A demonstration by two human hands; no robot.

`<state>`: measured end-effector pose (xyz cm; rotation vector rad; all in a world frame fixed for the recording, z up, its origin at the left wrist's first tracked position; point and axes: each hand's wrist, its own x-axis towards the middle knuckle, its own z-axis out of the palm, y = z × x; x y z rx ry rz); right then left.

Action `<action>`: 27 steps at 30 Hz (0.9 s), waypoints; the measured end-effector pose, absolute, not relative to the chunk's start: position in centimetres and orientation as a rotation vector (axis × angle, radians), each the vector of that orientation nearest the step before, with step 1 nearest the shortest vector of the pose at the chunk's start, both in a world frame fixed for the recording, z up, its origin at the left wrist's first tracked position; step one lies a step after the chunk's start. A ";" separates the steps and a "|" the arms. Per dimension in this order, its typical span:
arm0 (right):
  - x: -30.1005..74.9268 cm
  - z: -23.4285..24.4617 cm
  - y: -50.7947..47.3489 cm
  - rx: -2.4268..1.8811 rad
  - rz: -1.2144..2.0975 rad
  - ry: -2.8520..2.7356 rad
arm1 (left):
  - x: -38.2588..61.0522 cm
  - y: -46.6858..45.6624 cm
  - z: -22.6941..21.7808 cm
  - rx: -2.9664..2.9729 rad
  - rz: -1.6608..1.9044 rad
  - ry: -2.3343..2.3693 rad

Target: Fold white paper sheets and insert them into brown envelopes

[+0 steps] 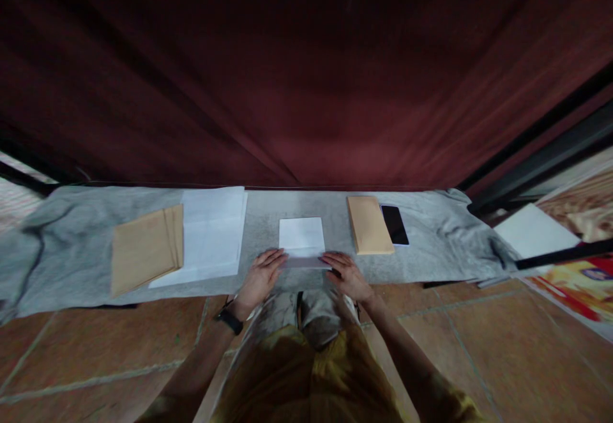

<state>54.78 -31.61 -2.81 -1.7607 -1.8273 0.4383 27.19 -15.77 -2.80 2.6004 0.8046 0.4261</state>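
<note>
Paper [301,232] is on the grey cloth [261,209], left of the phone [394,225], with the tan packet [370,225] in between. I see thin, smooth white stock, straight edges, square corners, flat far panel. Near side is a narrow strip [304,262], greyer, reads as a folded flap.

Strip's long axis runs left-right across my view; the white panel points away from the body. The paper as a whole looks close to square, so I can't call its longer side.

Left hand [259,276] has fingers together on the strip's left end; right hand [350,277] mirrors it on the right end, the nearer of the two to the phone. Both touch paper. I can't tell whether the thumbs pinch from below or the fingers just press down.

Tan packet: smooth, flat rectangle, just beside the phone. Well left of the phone, past the paper: big white sheets [213,238], edges slightly offset, partly under brown envelopes [142,250], matte and overlapping. Cloth has a soft, mottled nap, rumpled beyond the phone.

Far right of the phone, a red-and-yellow package [584,285] carries a blue oval logo; lettering too blurred for me to read. Phone screen is dark.
</note>
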 end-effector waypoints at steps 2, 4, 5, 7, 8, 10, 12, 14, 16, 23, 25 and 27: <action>55.0 -2.8 -31.3 -1.761 0.429 -1.780 | 27.2 -15.8 -2.7 2.553 0.491 0.776; 55.0 -2.8 -30.8 -1.772 0.412 -1.739 | 27.1 -16.0 -2.5 2.504 0.538 0.773; 54.9 -2.8 -30.6 -1.788 0.407 -1.717 | 27.1 -16.0 -2.5 2.481 0.559 0.783; 54.8 -2.9 -30.0 -1.831 0.414 -1.663 | 27.3 -15.9 -2.4 2.441 0.597 0.811; 54.7 -2.9 -29.7 -1.854 0.423 -1.631 | 27.4 -15.8 -2.4 2.423 0.613 0.830; 54.5 -3.0 -29.0 -1.896 0.435 -1.561 | 27.7 -15.3 -2.4 2.387 0.629 0.879; 54.3 -3.1 -28.3 -1.942 0.436 -1.498 | 28.1 -14.8 -2.3 2.328 0.618 0.936; 54.2 -3.2 -27.8 -1.995 0.424 -1.444 | 28.5 -14.2 -2.2 2.267 0.601 0.978; 54.1 -3.2 -27.4 -2.035 0.413 -1.417 | 29.0 -13.8 -2.1 2.227 0.596 1.009; 53.5 -3.3 -26.6 -2.168 0.390 -1.369 | 30.8 -13.2 -2.2 2.153 0.590 1.200; 53.2 -3.2 -26.3 -2.205 0.385 -1.353 | 31.2 -13.1 -2.3 2.140 0.567 1.250; 52.9 -3.1 -26.1 -2.256 0.355 -1.332 | 31.5 -13.0 -2.2 2.132 0.541 1.294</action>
